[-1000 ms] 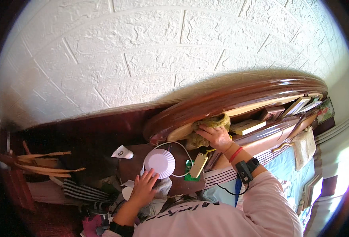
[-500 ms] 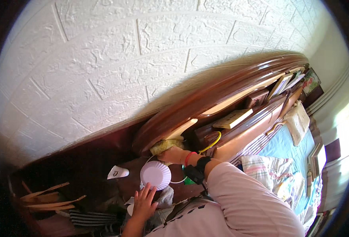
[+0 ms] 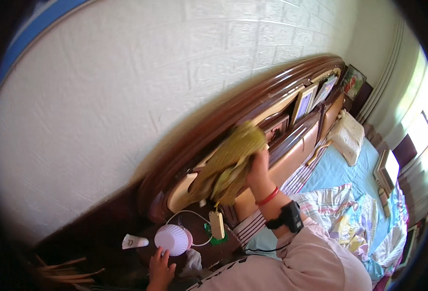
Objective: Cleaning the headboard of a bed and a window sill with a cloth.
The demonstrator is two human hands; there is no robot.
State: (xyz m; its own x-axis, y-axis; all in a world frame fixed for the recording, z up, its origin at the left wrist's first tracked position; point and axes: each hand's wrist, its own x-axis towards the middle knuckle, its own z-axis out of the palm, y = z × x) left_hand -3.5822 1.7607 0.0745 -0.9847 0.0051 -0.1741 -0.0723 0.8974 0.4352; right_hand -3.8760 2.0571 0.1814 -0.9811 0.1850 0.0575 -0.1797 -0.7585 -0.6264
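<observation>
My right hand [image 3: 259, 170] grips a yellow-green cloth [image 3: 235, 154], which hangs spread and slightly blurred in front of the headboard [image 3: 209, 126]. The cloth hides part of the headboard's shelf. Lower left, my left hand [image 3: 160, 271] has its fingers stretched out, with the tips at the near edge of the ribbed white shade of a small lamp [image 3: 170, 240]. The lamp stands on a dark bedside surface, and a white cord [image 3: 197, 215] curves around behind it. A cream-coloured box-shaped object [image 3: 217, 225] stands to the right of the lamp.
A white tapered object [image 3: 135, 241] lies left of the lamp, and a greyish cloth [image 3: 193, 262] beside it. Wooden strips [image 3: 71, 271] are at the lower left. Picture frames [image 3: 303, 104] stand on the headboard shelf. The bed [image 3: 320, 179] holds a pillow [image 3: 347, 137] and rumpled bedding.
My right hand has lifted the cloth from the headboard's lower left end, up and to the right. The yellow loop and yellow box are no longer visible. My left hand stays by the lampshade.
</observation>
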